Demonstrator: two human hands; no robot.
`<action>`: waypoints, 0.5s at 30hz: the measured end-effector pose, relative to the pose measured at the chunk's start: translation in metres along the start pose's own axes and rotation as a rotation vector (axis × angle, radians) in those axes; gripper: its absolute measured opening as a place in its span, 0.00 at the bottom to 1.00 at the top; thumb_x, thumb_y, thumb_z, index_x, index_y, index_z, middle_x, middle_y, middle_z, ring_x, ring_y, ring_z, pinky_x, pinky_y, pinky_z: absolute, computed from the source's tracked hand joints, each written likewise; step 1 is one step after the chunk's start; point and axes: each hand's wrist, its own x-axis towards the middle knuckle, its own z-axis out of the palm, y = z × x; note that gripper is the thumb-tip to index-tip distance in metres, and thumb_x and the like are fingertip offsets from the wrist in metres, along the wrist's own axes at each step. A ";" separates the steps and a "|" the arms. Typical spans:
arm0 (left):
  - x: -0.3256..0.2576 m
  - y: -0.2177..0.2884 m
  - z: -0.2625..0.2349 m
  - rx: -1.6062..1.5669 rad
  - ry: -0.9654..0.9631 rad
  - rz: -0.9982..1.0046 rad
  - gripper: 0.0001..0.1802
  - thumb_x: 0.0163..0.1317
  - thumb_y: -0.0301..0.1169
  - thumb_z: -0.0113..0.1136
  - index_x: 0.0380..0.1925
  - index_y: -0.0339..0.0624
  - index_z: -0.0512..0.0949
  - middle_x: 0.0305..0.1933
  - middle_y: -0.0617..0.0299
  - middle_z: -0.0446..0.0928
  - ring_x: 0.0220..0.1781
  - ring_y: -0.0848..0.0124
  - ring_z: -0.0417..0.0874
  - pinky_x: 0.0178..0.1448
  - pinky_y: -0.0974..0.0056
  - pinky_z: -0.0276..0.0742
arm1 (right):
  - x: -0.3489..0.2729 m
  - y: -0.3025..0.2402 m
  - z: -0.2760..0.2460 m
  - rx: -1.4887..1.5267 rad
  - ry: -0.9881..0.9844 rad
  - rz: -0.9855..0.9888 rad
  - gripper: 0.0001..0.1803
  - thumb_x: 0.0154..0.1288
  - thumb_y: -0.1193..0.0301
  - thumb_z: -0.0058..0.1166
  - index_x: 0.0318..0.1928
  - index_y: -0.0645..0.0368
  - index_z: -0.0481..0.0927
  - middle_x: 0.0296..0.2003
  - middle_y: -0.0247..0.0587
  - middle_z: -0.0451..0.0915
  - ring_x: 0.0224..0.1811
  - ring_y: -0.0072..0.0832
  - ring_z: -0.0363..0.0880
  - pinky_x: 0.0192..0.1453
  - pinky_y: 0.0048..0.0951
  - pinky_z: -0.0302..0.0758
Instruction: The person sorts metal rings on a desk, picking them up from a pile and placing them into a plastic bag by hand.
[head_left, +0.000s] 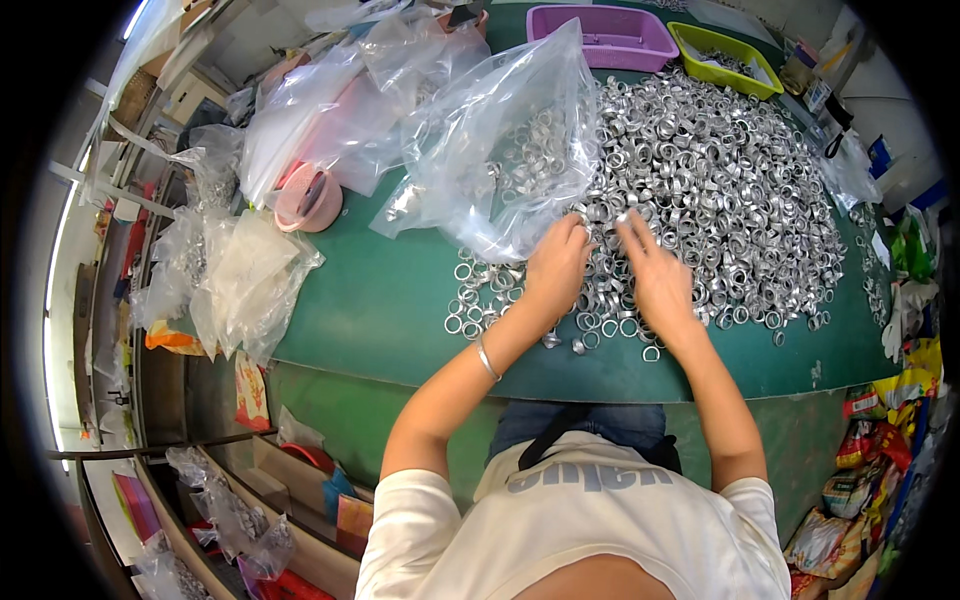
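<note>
both hands work at the near edge of a big heap of silver metal rings [720,190] spread over the green desk [380,310]. the left hand [556,268] sits at the mouth of a clear plastic bag [510,150], fingers curled and pinching what looks like a few rings, though the grip is too small to read for certain. the right hand [657,275] lies flat on the heap with fingers spread, raking rings toward the bag.

judging by how things lie, the work is at an early to middle stage: the bag holds a modest cluster of rings (seen through the film), while the far larger share is loose on the desk, with a scatter of strays [480,300] near the front edge.

at the far edge stand a purple plastic tray [600,35] and a yellow-green tray [722,55], the latter holding a few metal pieces. crumpled clear bags [330,110] pile at the left rear beside a pink round tub [308,200]. bright snack-like packets [860,480] in red, yellow and green sit low on the right.
</note>
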 end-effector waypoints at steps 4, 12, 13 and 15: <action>-0.012 0.016 -0.011 -0.562 -0.053 -0.493 0.09 0.58 0.16 0.60 0.34 0.36 0.69 0.45 0.55 0.80 0.35 0.76 0.82 0.36 0.72 0.75 | -0.027 -0.007 0.007 0.082 0.015 -0.039 0.24 0.50 0.84 0.50 0.51 0.58 0.75 0.60 0.50 0.68 0.33 0.41 0.82 0.33 0.37 0.79; -0.024 0.048 -0.034 -0.393 -0.089 -0.356 0.22 0.46 0.26 0.72 0.43 0.39 0.75 0.42 0.61 0.80 0.37 0.70 0.80 0.35 0.67 0.71 | -0.030 -0.003 -0.009 1.762 -0.163 0.537 0.14 0.72 0.70 0.43 0.52 0.63 0.73 0.41 0.35 0.76 0.26 0.17 0.68 0.26 0.19 0.67; -0.025 0.050 -0.033 -0.376 -0.074 -0.310 0.22 0.46 0.26 0.72 0.42 0.40 0.76 0.42 0.61 0.80 0.37 0.69 0.79 0.36 0.66 0.71 | -0.031 -0.009 -0.003 1.945 -0.202 0.693 0.15 0.73 0.66 0.43 0.51 0.62 0.73 0.40 0.35 0.76 0.29 0.18 0.71 0.27 0.21 0.68; -0.024 0.055 -0.032 -0.338 -0.044 -0.223 0.21 0.44 0.27 0.73 0.41 0.41 0.78 0.40 0.62 0.80 0.38 0.67 0.77 0.39 0.64 0.71 | -0.030 -0.020 0.000 2.236 -0.296 0.879 0.16 0.72 0.62 0.44 0.50 0.60 0.74 0.39 0.34 0.77 0.30 0.19 0.73 0.27 0.21 0.69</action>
